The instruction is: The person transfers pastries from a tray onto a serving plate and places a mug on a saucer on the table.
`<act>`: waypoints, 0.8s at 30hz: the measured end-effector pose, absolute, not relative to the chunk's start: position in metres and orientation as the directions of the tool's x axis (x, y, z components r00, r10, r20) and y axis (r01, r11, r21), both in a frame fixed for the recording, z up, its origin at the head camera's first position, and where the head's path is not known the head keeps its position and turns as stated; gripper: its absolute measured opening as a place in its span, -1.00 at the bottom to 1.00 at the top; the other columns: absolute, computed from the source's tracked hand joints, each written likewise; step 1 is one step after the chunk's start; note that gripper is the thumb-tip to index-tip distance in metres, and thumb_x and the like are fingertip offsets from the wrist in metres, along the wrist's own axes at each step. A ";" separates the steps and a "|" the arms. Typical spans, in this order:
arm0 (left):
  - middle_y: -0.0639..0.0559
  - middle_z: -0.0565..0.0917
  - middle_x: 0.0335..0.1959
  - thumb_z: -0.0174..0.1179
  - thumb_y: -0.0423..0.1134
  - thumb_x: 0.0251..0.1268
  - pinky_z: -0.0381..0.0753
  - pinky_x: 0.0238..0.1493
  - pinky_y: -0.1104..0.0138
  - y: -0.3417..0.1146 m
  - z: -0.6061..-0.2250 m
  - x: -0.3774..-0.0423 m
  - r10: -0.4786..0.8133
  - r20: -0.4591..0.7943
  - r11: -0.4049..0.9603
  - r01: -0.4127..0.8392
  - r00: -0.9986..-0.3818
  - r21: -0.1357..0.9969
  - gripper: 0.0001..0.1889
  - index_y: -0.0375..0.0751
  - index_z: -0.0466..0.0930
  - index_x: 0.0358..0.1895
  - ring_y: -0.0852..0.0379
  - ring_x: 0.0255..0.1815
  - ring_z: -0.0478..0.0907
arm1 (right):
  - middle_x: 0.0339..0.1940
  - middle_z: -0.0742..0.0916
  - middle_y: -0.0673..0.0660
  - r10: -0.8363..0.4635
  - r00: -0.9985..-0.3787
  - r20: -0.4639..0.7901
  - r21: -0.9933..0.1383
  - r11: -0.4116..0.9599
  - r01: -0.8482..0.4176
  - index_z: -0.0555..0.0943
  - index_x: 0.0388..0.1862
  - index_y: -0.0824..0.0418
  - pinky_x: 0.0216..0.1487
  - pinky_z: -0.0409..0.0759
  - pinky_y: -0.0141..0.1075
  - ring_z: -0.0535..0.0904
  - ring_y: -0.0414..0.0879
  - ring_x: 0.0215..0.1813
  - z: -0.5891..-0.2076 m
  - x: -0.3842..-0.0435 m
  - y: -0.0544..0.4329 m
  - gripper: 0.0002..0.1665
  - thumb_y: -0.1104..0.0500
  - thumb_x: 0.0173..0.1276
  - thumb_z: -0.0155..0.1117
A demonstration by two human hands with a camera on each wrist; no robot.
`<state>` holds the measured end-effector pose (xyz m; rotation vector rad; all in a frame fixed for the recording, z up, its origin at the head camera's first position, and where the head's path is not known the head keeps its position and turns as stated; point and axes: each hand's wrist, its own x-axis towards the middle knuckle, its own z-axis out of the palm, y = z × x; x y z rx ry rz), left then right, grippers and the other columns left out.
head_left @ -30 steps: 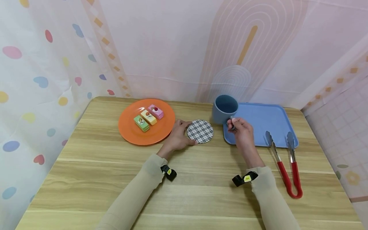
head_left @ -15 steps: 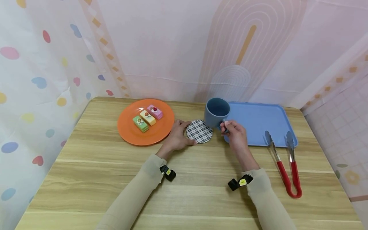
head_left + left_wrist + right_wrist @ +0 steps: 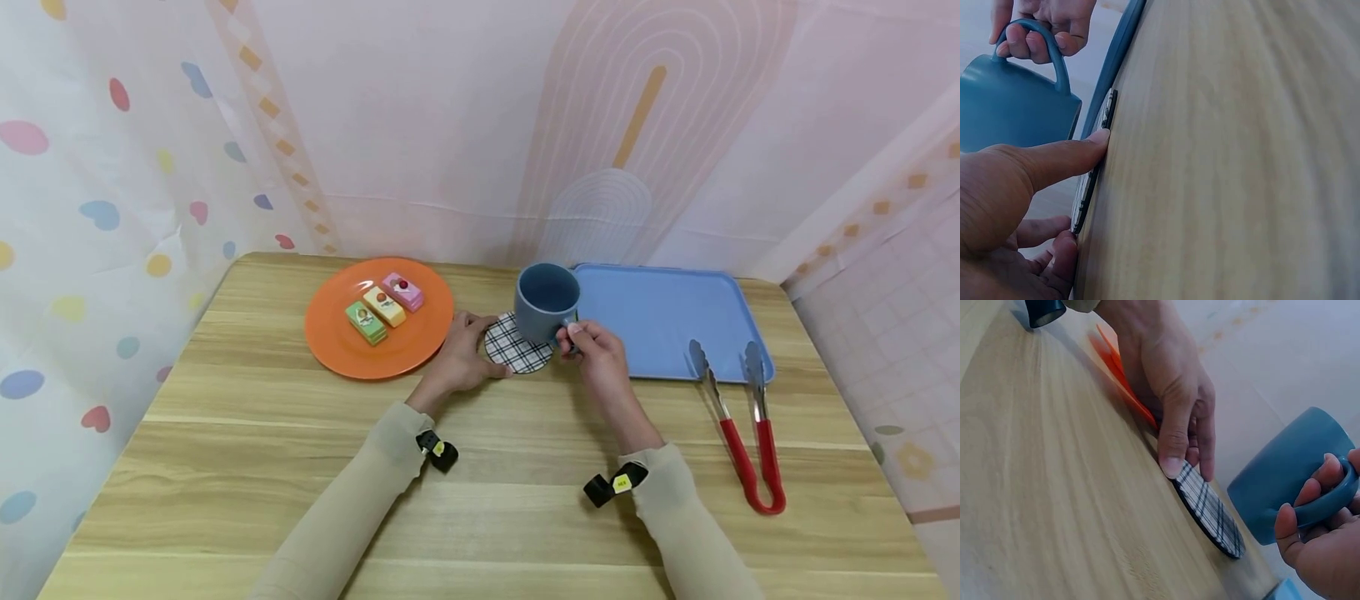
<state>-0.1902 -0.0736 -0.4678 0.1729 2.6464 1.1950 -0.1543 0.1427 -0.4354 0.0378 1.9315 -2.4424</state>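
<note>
A round coaster [image 3: 517, 348] in black-and-white plaid lies flat on the table. My left hand [image 3: 459, 357] holds it by the edge, with the thumb [image 3: 1069, 161] at the near side and fingers at the far left. My right hand [image 3: 596, 360] grips the handle of a blue-grey mug [image 3: 546, 308]. The mug hangs upright over the coaster's right part, and both wrist views show a gap under its base. From above, it covers some of the coaster. Nothing can be seen inside the mug.
An orange plate [image 3: 337, 342] with green, yellow and pink toy cake slices [image 3: 385, 307] stands left of the left hand. On the right is a blue tray [image 3: 660, 321]. Red-handled tongs [image 3: 738, 442] lean on its front edge. A patterned cloth wall [image 3: 420, 125] closes the back.
My right hand has carried the mug leftward from the tray's left edge to over the coaster. The left hand and the coaster stay in place.
</note>
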 end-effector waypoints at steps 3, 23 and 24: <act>-0.11 0.31 0.26 0.64 -0.17 -0.02 0.48 0.48 0.05 -0.074 -0.468 -0.191 0.201 -0.159 0.663 0.015 -0.967 0.749 -0.03 -0.13 0.34 0.53 -0.09 0.32 0.30 | -0.44 0.65 -0.01 -0.006 -1.000 -0.022 -0.971 -0.239 0.023 0.56 -0.37 0.22 -0.24 0.60 -0.37 0.51 -0.17 -0.33 -0.437 -0.154 0.139 -0.71 0.33 0.60 0.01; -0.10 0.32 0.24 0.65 -0.13 -0.02 0.47 0.45 0.05 -0.074 -0.469 -0.190 0.218 -0.137 0.672 0.047 -0.966 0.739 -0.04 -0.15 0.36 0.52 -0.07 0.30 0.29 | -0.38 0.64 0.02 -0.042 -0.998 -0.053 -0.981 -0.187 0.060 0.56 -0.33 0.30 -0.22 0.59 -0.35 0.51 -0.16 -0.32 -0.452 -0.150 0.125 -0.75 0.30 0.61 0.04; -0.10 0.32 0.24 0.65 -0.13 -0.02 0.46 0.45 0.06 -0.075 -0.469 -0.190 0.218 -0.136 0.671 0.048 -0.966 0.740 -0.03 -0.16 0.36 0.51 -0.07 0.30 0.29 | -0.37 0.64 0.03 -0.045 -0.998 -0.053 -0.981 -0.187 0.061 0.57 -0.33 0.30 -0.22 0.59 -0.35 0.51 -0.16 -0.32 -0.452 -0.149 0.124 -0.74 0.30 0.60 0.04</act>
